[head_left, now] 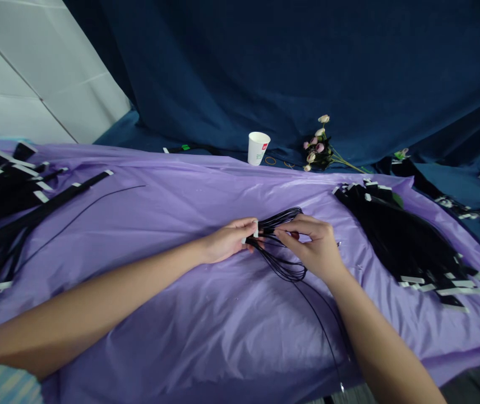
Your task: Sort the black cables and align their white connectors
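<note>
The left hand (234, 238) is gripping a looped bundle of thin black cables (287, 275) at its left end, with the thumb lying over the white end pieces (255, 228) and the other fingers supporting from behind and below. One white end piece is standing upright beside the thumb tip; a second is sitting just below and to the left of it. The bundle is extending rightward from this grip and spreading into two groups of loops: the upper group is passing behind the right hand (315, 241), and the lower group is curving below its fingers. The right hand is pinching between thumb and forefinger at the middle of the bundle, just to the right of the white end pieces; which strands are lying between those fingertips cannot be told. Both grips are therefore closing on the same bundle, near each other, above the middle of a purple cloth (181, 325). Loose strands (321, 321) are trailing from the lower loops toward the near edge of the cloth, one ending in a small bright tip (342, 387). A pile of flat black cables (400, 241) with white ends is lying to the right, well apart from the right hand.
</note>
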A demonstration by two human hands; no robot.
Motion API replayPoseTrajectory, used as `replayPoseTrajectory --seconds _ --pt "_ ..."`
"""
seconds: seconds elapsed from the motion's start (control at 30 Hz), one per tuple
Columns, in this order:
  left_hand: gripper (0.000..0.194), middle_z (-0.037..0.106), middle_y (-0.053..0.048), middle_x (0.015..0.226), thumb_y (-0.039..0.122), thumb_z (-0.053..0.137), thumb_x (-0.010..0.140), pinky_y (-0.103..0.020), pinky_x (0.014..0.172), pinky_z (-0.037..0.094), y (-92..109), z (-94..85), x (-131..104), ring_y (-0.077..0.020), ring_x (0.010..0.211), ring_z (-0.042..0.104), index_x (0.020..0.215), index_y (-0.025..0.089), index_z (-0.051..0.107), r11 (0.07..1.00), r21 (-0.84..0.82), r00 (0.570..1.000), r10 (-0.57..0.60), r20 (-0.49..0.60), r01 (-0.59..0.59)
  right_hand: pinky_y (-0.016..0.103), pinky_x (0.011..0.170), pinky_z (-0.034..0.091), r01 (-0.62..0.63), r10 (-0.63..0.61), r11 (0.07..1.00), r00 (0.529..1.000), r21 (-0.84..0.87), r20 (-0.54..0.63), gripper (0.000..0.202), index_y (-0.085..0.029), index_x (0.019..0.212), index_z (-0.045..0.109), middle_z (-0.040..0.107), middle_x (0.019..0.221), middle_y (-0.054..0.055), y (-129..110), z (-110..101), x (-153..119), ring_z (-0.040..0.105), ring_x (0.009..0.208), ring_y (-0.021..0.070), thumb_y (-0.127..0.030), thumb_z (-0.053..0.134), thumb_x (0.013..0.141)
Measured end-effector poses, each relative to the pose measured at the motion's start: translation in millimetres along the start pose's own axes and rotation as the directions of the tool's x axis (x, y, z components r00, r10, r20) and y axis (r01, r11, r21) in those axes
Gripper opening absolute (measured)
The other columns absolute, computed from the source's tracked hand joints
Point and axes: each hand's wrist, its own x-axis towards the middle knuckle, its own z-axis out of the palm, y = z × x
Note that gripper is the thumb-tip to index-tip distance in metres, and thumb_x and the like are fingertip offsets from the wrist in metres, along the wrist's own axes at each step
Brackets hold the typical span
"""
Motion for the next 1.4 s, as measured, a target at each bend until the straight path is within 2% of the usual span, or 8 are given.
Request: replayPoseTrajectory --seconds 0.5,0.63,0.83,1.4 --pt "0.034 0.059 -0.003 0.083 0.042 0.076 0.075 -0.025 0.065 0.038 2 1.4 -1 -0.0152 0.080 0.057 0.083 0.015 0.057 1.000 -0.018 0.999 -0.017 -0.033 0.016 0.025 0.057 0.044 0.019 -0.019 1.000 1.000 -0.002 0.025 0.011 -0.019 0.079 0.074 0.066 0.067 0.001 0 4 -1 0.055 0.058 0.0109 -0.016 0.065 0.085" --pt "0.036 0.059 -0.004 0.083 0.045 0.075 0.074 -0.025 0.066 0.038 1 1.1 0 -0.0152 0.080 0.056 0.083 0.014 0.058 0.999 0.034 1.000 -0.007 -0.003 0.007 0.025 0.059 0.044 0.026 -0.026 1.000 1.000 0.000 0.017 0.004 -0.018 0.081 0.074 0.064 0.067 0.001 -2 3 -1 0.054 0.060 0.0109 -0.019 0.070 0.081" --pt "0.036 0.058 -0.004 0.083 0.046 0.074 0.075 -0.025 0.067 0.039 0 0.6 0 -0.0150 0.081 0.056 0.082 0.014 0.058 0.998 0.057 1.000 -0.003 0.019 0.001 0.025 0.059 0.044 0.022 -0.021 1.000 0.998 -0.014 0.060 0.008 -0.019 0.081 0.074 0.065 0.068 0.002 -3 5 -1 0.055 0.060 0.0113 -0.019 0.067 0.084" --pt "0.036 0.060 -0.004 0.081 0.046 0.073 0.076 -0.025 0.066 0.039 0 2.5 -1 -0.0148 0.080 0.057 0.082 0.014 0.059 0.999 0.054 1.000 0.007 0.008 -0.007 0.028 0.063 0.045 0.036 -0.035 0.997 0.999 -0.066 0.019 0.011 -0.020 0.079 0.074 0.068 0.069 0.002 -2 11 -3 0.057 0.061 0.0129 -0.021 0.065 0.086"
